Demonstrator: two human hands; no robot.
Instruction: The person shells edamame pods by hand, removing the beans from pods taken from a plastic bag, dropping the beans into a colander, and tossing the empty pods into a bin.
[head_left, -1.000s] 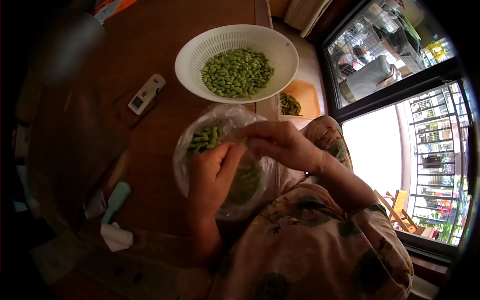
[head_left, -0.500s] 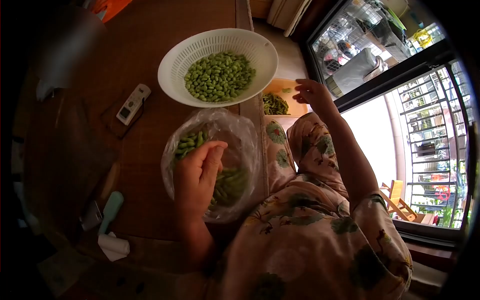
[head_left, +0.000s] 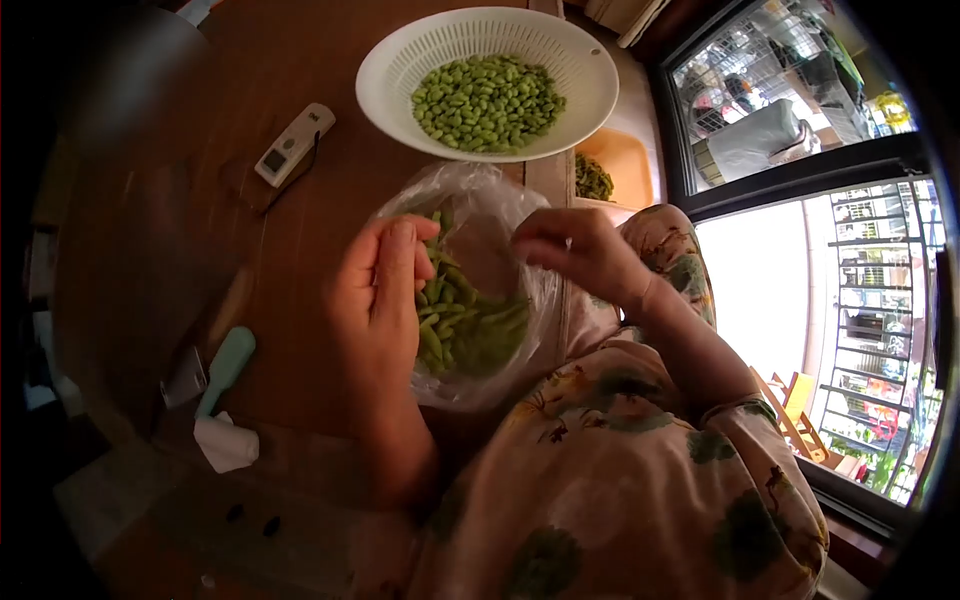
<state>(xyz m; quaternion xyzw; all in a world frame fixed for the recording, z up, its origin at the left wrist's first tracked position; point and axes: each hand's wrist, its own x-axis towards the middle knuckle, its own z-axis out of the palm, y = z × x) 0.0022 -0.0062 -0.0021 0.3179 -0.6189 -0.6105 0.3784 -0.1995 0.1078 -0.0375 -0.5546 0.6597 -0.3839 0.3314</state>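
- I see the left hand [head_left: 385, 275] clenched, contents hidden.
- The right hand [head_left: 583, 250] blurs; I can't tell its grip.
- Pods [head_left: 445, 310] lie in the clear bag [head_left: 540, 290], beans [head_left: 488, 102] in the white colander [head_left: 385, 85].
- Remote [head_left: 294, 145] markings: illegible.

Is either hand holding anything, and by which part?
Cannot tell: the left hand and right hand are at the bag, curled fingers hiding any grip.

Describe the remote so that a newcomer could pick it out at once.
On the brown table, find the big white colander of green beans. Lying to its left in the picture is the remote, slim and pale. Unlike the colander and the clear bag of pods, it has a small grey screen.
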